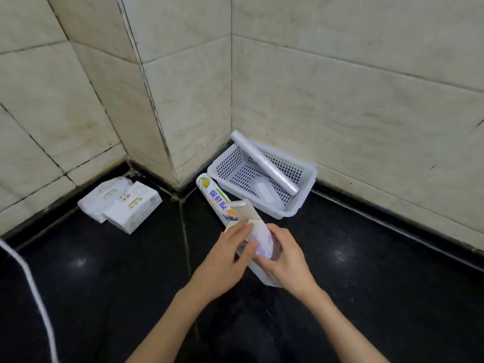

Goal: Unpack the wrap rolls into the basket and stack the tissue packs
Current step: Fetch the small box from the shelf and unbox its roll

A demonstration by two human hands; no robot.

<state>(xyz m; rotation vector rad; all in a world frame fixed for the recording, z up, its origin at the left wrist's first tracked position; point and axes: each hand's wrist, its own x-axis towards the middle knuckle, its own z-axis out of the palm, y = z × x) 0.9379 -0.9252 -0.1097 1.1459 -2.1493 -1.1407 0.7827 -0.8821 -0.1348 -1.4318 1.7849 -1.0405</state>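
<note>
A white perforated basket stands in the tiled corner, with one bare wrap roll leaning across it and a small white piece on its bottom. A printed wrap roll lies on the dark floor just left of the basket. In front of it both hands hold a long wrap box with its end flaps open. My left hand grips the box's left side, my right hand its right side. Two white tissue packs lie side by side at the left wall.
Cream tiled walls form a jutting corner between the tissue packs and the basket. A white cord runs along the floor at the far left. The dark glossy floor spreads to the right of my hands.
</note>
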